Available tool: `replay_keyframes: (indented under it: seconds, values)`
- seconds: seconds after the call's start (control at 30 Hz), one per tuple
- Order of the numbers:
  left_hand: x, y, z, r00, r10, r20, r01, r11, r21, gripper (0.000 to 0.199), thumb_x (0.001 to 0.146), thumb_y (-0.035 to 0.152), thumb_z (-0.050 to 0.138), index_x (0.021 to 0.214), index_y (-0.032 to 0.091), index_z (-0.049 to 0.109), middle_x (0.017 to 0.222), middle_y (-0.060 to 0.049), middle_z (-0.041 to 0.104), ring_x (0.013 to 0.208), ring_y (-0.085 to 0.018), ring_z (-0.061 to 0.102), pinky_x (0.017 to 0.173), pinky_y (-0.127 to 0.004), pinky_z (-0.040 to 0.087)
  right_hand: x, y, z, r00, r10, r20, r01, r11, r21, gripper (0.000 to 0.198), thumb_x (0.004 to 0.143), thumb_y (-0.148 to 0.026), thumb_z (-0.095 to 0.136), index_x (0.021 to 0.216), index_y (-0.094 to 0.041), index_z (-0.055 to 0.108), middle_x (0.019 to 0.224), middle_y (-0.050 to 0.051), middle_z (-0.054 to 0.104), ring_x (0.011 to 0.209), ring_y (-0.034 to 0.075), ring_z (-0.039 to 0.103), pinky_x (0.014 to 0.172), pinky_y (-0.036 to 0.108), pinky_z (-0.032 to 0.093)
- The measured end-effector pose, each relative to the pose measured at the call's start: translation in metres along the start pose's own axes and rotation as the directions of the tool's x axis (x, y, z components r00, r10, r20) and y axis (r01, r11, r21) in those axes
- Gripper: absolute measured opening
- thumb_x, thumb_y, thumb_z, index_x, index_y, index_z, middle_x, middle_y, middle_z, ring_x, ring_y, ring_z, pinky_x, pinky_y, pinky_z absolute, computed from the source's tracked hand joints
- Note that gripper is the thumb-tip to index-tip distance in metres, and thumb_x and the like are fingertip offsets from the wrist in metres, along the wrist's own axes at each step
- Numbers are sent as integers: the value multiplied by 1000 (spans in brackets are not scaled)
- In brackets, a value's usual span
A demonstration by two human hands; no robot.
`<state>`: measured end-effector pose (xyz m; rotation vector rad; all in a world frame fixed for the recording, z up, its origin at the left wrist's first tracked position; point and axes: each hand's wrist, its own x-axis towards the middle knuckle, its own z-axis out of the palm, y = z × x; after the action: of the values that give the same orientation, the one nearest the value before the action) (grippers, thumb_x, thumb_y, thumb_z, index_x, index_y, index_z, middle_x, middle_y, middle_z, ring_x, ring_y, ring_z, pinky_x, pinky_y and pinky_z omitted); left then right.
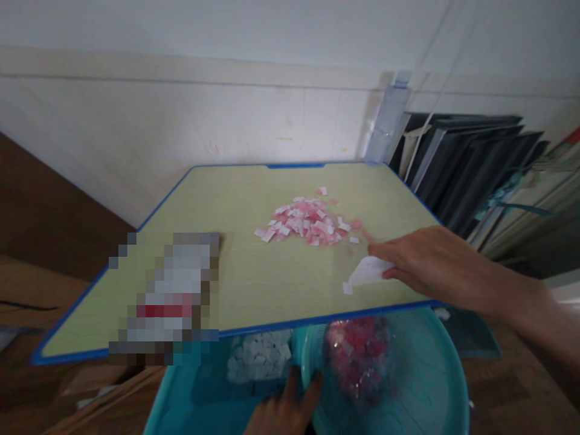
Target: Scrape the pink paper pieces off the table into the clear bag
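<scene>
A pile of small pink and white packets (308,224) lies on the yellow-green tabletop (254,205) with a blue edge. My right hand (430,263) reaches over the table's right front part and holds a white paper piece (368,271) between its fingers. A single small white packet (347,288) lies just beside it. Below the table's front edge, my left hand (285,408) grips the rim of a round teal basin (430,386). A clear bag of pink packets (360,359) sits in that basin.
A teal rectangular tray (181,405) with white packets (260,356) sits left of the basin. A blurred-out patch covers the table's left front. Dark flat panels (475,169) and a clear bottle (389,118) lean against the wall at right.
</scene>
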<state>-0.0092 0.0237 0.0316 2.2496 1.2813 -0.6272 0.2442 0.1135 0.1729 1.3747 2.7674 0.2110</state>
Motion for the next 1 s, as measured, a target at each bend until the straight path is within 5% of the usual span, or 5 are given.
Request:
replay_keyframes:
  seconds: [0.57, 1.0]
  values:
    - [1, 0, 5, 999, 29, -34, -29, 1000, 5, 63, 73, 21, 61, 133, 30, 40, 133, -24, 45, 84, -31, 65, 68, -42, 54, 91, -81, 1, 941, -295, -168, 324, 927, 189, 10, 89, -16, 43, 89, -19, 53, 65, -1, 59, 59, 11, 47, 52, 31, 17]
    - [6, -3, 23, 987, 84, -140, -64, 988, 139, 69, 69, 4, 49, 132, 31, 40, 127, -22, 51, 73, -28, 67, 57, -38, 55, 99, -103, 4, 903, -346, -255, 392, 906, 157, 15, 88, -12, 38, 94, -20, 50, 65, -1, 60, 51, 11, 41, 47, 33, 13]
